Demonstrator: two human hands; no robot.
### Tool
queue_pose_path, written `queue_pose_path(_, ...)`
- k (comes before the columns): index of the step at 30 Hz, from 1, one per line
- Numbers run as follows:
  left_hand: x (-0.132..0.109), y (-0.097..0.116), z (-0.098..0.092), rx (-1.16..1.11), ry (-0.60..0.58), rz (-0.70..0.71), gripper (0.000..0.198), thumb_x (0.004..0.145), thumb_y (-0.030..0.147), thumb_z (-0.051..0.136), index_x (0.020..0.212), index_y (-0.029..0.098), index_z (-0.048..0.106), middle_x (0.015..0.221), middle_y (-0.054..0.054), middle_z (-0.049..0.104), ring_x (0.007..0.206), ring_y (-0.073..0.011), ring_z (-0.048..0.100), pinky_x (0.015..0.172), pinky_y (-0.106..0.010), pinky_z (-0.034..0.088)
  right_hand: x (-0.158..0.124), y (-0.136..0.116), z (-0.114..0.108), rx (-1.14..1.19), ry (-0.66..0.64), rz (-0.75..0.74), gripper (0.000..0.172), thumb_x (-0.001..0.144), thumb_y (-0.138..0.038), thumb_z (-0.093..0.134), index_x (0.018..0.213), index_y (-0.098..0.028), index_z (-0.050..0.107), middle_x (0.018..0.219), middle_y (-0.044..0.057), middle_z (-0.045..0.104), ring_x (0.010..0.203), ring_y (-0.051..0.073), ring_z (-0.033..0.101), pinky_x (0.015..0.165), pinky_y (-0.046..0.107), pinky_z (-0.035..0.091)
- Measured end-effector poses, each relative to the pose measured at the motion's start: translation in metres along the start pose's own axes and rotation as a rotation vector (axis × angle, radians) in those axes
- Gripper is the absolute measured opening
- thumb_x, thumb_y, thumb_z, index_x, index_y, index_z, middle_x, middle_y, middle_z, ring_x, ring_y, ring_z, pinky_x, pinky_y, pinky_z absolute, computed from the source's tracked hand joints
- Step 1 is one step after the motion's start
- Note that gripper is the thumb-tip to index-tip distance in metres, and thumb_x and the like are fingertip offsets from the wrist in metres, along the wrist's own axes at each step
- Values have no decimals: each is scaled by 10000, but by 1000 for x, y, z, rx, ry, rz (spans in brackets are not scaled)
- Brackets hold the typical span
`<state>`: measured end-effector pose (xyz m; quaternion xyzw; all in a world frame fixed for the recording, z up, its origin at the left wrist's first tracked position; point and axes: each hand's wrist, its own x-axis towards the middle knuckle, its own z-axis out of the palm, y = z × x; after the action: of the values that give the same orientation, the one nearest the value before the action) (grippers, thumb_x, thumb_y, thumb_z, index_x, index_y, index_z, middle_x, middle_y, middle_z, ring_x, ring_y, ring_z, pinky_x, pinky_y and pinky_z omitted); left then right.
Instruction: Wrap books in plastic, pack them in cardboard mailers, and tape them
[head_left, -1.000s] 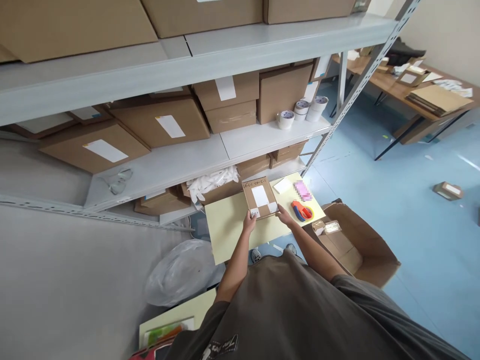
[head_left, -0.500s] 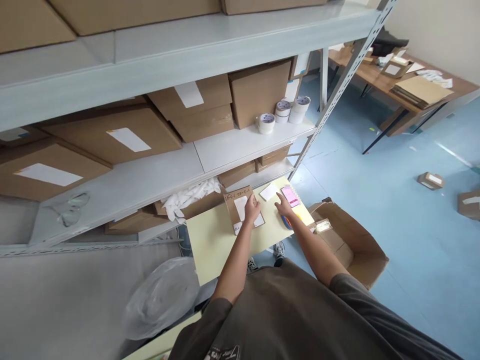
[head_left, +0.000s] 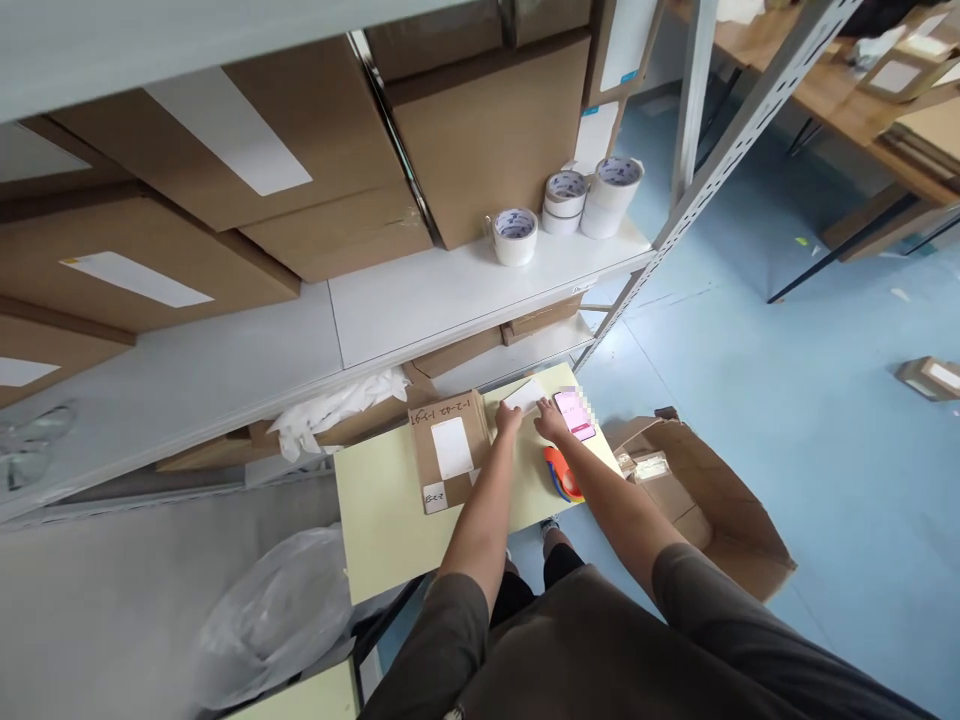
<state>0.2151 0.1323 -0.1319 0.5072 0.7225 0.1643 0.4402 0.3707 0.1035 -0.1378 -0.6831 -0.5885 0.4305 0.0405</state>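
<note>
A small white stack of paper slips or labels (head_left: pixel 524 395) lies at the far edge of the pale yellow table (head_left: pixel 382 500). My left hand (head_left: pixel 509 418) is closed at its near left corner. At the near right corner, the fingers of my right hand (head_left: pixel 551 420) pinch the edge; the fingertips are small in view. Left of my hands a flat cardboard box (head_left: pixel 421 455) lies on the table, with handwriting and a white label (head_left: pixel 451 448) on it. A pink-screened phone (head_left: pixel 576 414) is just right of my right hand, above an orange and blue tape dispenser (head_left: pixel 559 472).
A grey shelf (head_left: pixel 420 310) behind the table bears large cartons (head_left: pixel 487 140) and white tape rolls (head_left: pixel 515 238). White cloth (head_left: pixel 337 408) hangs from the lower shelf. On the floor are an open carton (head_left: pixel 720 500) at right and a clear plastic bag (head_left: pixel 277 610) at left.
My left hand has let go of the cardboard box and moved right to the white stack. My right hand has closed in on the stack's corner. The view has shifted closer.
</note>
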Motion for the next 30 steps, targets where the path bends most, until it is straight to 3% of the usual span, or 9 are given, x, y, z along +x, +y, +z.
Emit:
queue_pose_path(4,7,-1,2,86,118,-160,518,960,330,646,1436,129,608,1333,-264,737,1284,-390,695,1048,-463,516,-1,2,15,-42,-41,-48,869,846,-123,623,1693,-189,439,1807,87,313,1686,334,234,1316,462,354)
queue_pose_path(7,8,3,-1,137,165,-208,572,924,396,726,1424,140,619,1335,-272,732,1270,-403,695,1038,-471,518,-7,1,19,-65,-64,-64,881,843,-103,598,1701,-214,429,1805,55,323,1689,326,224,1302,465,384)
queue_pose_path(10,6,8,-5,172,159,-214,509,906,354,760,1364,159,655,1330,-251,732,1282,-384,680,1032,-453,518,-11,1,17,-48,-46,-71,851,848,-89,578,1684,-186,456,1792,65,355,1678,320,260,1312,449,375)
queue_pose_path(14,-2,18,-8,230,157,-164,393,947,304,709,1311,153,705,1364,-241,700,1285,-373,663,1052,-461,516,-12,2,7,78,24,-112,761,882,-134,581,1639,-155,508,1667,128,542,1591,305,437,1293,434,401)
queue_pose_path(18,-16,27,-15,232,101,96,272,933,239,709,1182,185,802,1467,-193,661,1365,-360,604,1147,-464,482,-15,-1,-10,277,263,-16,689,954,-350,610,1618,-191,513,1590,162,598,1437,323,602,1209,479,489)
queue_pose_path(20,-24,32,-24,194,55,250,200,901,231,762,1085,215,839,1523,-150,643,1419,-351,560,1197,-457,456,-18,-4,-24,368,334,-19,739,935,-482,659,1602,-196,519,1616,168,567,1437,337,596,1176,482,513)
queue_pose_path(23,-32,42,-47,130,-23,413,134,850,240,842,983,238,857,1403,-119,731,1435,-332,550,1237,-439,434,-25,-9,-49,526,246,-92,759,866,-635,721,1483,-204,625,1466,154,693,1321,335,668,1075,451,570)
queue_pose_path(26,-38,55,-77,100,-114,416,222,787,303,905,988,217,866,1240,-106,794,1316,-331,648,1170,-423,500,-34,-9,-76,693,120,-154,702,808,-751,714,1221,-185,744,1115,120,816,1058,313,747,934,427,608)
queue_pose_path(30,-41,72,-110,105,-256,389,259,740,372,911,924,193,872,1080,-76,823,1095,-319,748,1022,-397,578,-46,-1,-99,837,159,-187,655,718,-789,773,981,-190,741,932,105,809,911,300,745,859,427,605)
